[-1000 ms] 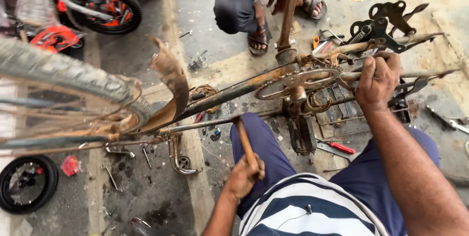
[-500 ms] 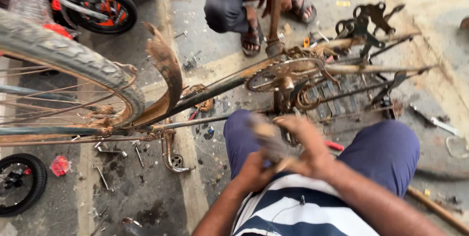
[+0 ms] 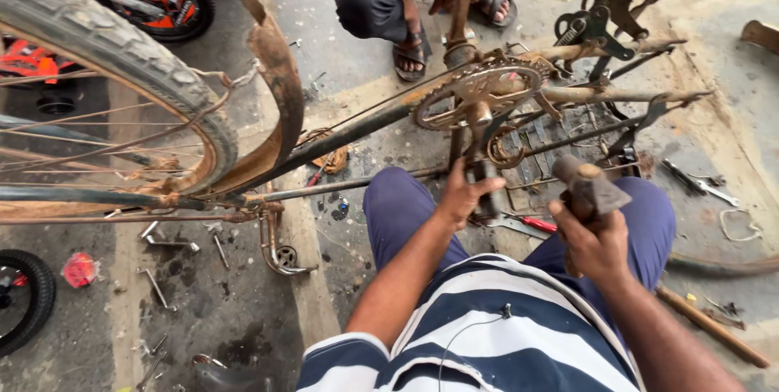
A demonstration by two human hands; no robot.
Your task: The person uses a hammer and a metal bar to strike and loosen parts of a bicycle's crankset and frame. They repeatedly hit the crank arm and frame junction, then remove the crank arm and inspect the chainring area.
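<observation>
Right hand gripping hammer, raised

floor: grimy concrete | spanners | bolts | screwdriver

Short-sleeved shirt, navy and white horizontal stripes, lower centre of frame. Blue trousers above it. Thin wire with small clip on chest. Bare forearms, no gloves.
</observation>
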